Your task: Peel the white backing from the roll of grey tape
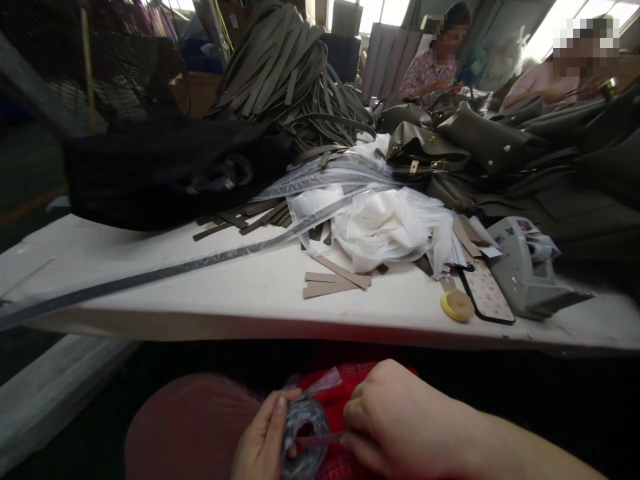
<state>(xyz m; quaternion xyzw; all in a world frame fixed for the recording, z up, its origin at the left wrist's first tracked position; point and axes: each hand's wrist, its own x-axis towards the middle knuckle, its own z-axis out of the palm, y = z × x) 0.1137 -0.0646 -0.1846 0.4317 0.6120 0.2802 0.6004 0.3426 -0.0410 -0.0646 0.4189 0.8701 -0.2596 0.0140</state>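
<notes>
A coiled strap in a clear plastic sleeve (pixel 303 437) is held low in the near foreground, below the desk edge and over the lap. The left hand (pixel 263 443) is closed around the coil's left side, thumb laid along it. The right hand (pixel 395 420) is pinched in a narrow grip on the strap end at the coil's right. On the white desk (pixel 240 287) beyond, a long sleeved strap (pixel 165 270) is laid diagonally; loose strips (pixel 335 280), a yellow tape roll (pixel 457 305) and a phone (pixel 487 293) lie to the right. Olive handbags (pixel 450 150) are piled far right.
</notes>
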